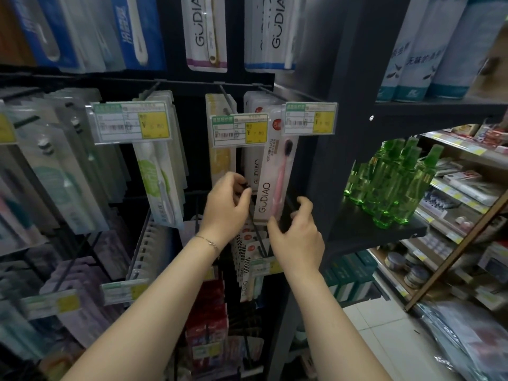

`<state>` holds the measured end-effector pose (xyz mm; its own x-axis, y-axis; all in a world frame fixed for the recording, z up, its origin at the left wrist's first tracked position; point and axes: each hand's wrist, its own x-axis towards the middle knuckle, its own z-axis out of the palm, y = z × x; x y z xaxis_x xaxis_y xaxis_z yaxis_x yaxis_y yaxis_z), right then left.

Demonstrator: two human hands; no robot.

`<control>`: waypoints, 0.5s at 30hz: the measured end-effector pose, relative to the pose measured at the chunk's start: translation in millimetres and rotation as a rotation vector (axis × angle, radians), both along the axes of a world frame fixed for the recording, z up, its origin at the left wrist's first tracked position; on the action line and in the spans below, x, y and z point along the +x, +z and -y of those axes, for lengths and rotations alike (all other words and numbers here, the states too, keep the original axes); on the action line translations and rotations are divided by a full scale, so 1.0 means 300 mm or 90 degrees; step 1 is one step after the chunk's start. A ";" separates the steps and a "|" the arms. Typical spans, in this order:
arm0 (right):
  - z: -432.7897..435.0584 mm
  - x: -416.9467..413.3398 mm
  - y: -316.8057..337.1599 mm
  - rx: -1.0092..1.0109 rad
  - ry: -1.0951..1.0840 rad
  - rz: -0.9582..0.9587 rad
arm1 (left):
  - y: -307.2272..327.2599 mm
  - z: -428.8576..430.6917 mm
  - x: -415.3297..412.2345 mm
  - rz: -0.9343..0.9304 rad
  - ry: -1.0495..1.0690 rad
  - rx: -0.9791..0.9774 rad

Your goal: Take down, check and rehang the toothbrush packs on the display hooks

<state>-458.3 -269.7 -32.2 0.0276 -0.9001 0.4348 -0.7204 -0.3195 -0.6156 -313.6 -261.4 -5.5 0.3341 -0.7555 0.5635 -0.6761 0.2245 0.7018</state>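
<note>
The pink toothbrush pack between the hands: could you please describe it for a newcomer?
Find the green bottles; left of their shelf's dark upright is the rightmost hook. The pink toothbrush pack hangs tilted in front there, alone in showing a pink brush with dark bristles.

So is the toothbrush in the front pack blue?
No, the toothbrush in the front pack has a pink handle, not a blue one.

GÜDIAO, TOOTHBRUSH on pink toothbrush pack (275, 174); 10000 on lower packs (245, 266).
</note>
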 end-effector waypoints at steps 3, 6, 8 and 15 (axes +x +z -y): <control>-0.024 0.011 -0.030 -0.012 0.013 -0.051 | -0.032 -0.049 0.057 0.071 0.023 0.035; -0.045 0.047 -0.059 -0.050 0.050 -0.113 | -0.059 -0.109 0.092 0.142 0.024 0.095; -0.064 0.084 -0.086 -0.076 0.075 -0.148 | -0.081 -0.150 0.115 0.192 0.027 0.146; -0.165 0.191 -0.193 -0.152 0.068 -0.222 | -0.174 -0.308 0.204 0.346 0.055 0.141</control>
